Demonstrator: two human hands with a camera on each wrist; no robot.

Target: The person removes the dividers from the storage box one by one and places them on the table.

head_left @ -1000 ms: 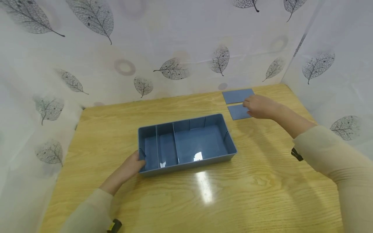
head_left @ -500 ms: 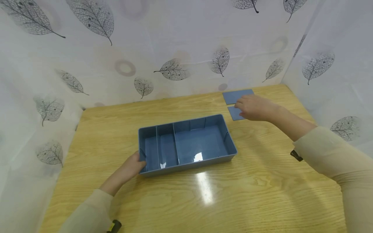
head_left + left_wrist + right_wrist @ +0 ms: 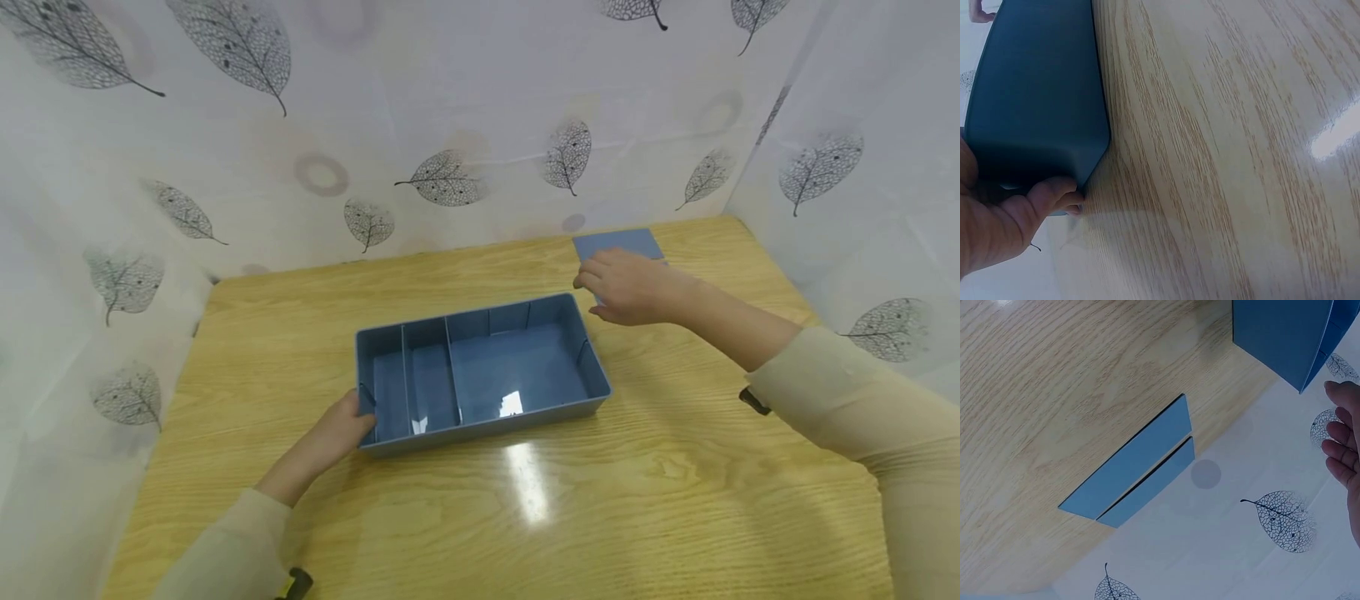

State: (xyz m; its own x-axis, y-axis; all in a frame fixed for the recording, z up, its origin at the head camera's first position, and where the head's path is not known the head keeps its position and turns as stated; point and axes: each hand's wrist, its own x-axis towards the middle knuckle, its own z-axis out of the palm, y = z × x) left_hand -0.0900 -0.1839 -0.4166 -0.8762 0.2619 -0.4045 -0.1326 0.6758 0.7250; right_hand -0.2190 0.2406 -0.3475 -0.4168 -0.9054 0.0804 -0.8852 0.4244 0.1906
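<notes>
A blue rectangular divided box (image 3: 517,362) sits on the table, two narrow compartments at its left and a wide one at its right. My left hand (image 3: 337,429) grips its left end near the front corner; in the left wrist view the thumb (image 3: 1050,194) presses close to the box's edge. My right hand (image 3: 633,287) hovers beyond the box's back right corner, fingers loosely bent, holding nothing. Two flat blue panels lie side by side at the back right: the far panel (image 3: 1150,485) and the near panel (image 3: 1133,461). In the head view my right hand covers most of the near one.
The wood-grain table (image 3: 600,517) reaches back to a white leaf-patterned curtain (image 3: 495,100), which also hangs along the left and right sides. Light glares off the tabletop in front of the box.
My right hand has moved left and toward me, from over the panels toward the box's back right corner. Panels, box and left hand stay put.
</notes>
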